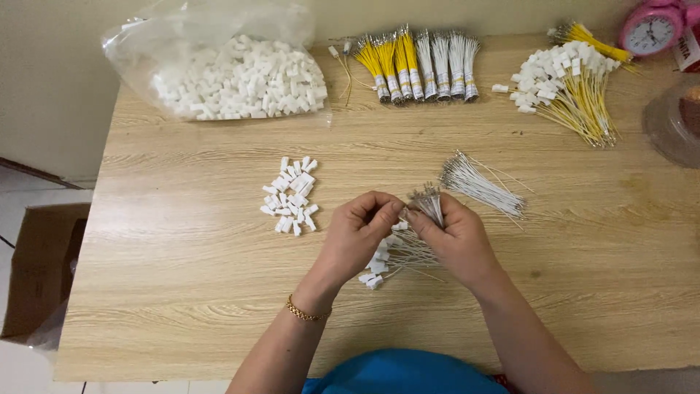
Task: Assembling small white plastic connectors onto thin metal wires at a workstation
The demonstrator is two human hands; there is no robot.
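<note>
1. Head view, hands. Left hand point(359, 228): fingers curled, thumb and forefinger pinched together at the meeting point with the other hand; what sits in the pinch is too small to tell, likely a single wire end or connector. Right hand point(453, 237): closed around a bundle of white wires point(426, 204), bare tips fanned upward above the fist.
2. Head view, step in hand, as judged: joining one wire to one small connector. Done well, it calls for a steady bundle in the right hand, only one wire singled out at a time, and the tip kept straight as it enters.
3. Head view, work item. Wires already fitted with white connectors point(379, 264) hang beneath both hands, touching the table point(182, 292).
4. Head view, supplies. Small heap of loose white connectors point(290, 195): just beyond the left hand, on its outer side. Loose white wires point(480, 181): just beyond the right hand.
5. Head view, far stock, well apart from both hands: bag of connectors point(237, 76), tied yellow and white wire bundles point(419, 64), finished yellow wires point(572, 91), pink clock point(651, 31).
</note>
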